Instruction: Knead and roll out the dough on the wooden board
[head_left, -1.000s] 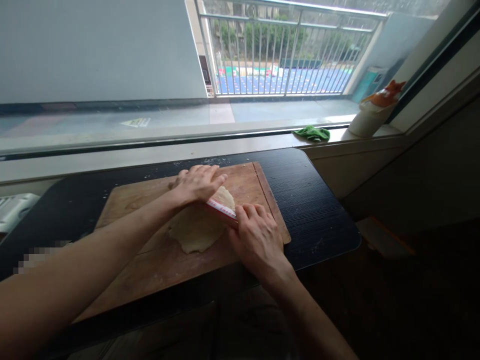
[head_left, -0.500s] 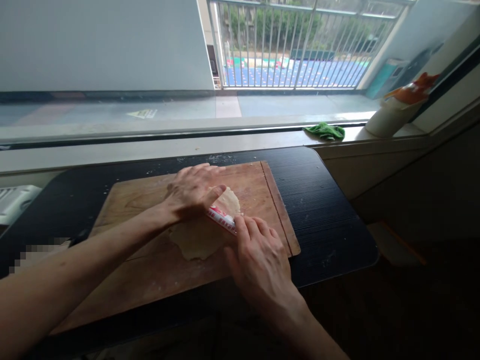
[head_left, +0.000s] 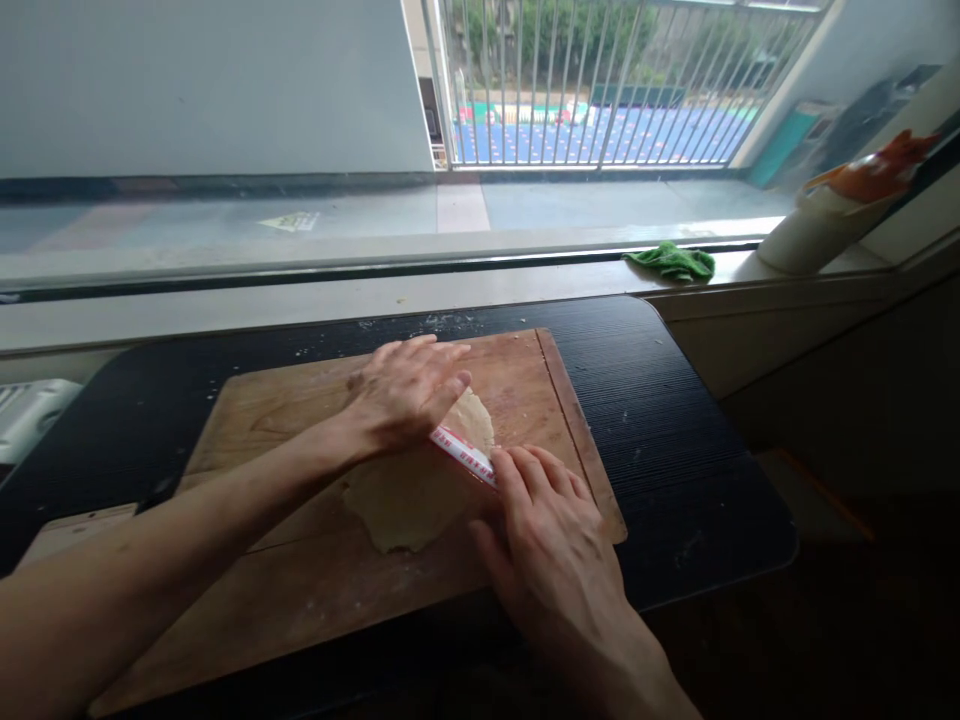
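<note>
A thin, rolled-out sheet of dough [head_left: 409, 505] lies on a wooden board [head_left: 300, 565]. Across the dough, at a slant, rests a narrow white rod with red print [head_left: 465, 457]. My left hand [head_left: 409, 390] is laid over the rod's far left end, its fingers stretched out past it, hiding that end. At the near right end, the bent fingers of my right hand [head_left: 551, 515] close over the rod, with the thumb lower on the near side. Part of the dough shows beyond the rod, between my hands.
The board lies on a black table [head_left: 675, 480] dusted with flour along its far edge. A green cloth [head_left: 671, 262] and a white container with an orange top [head_left: 817, 230] stand on the windowsill. A flat pale object [head_left: 75, 530] is beside my left forearm.
The view has shifted slightly, so the board and both hands appear farther right and lower. The rod's print shows differently, as if it has turned a little. Both hands stay on the rod.
</note>
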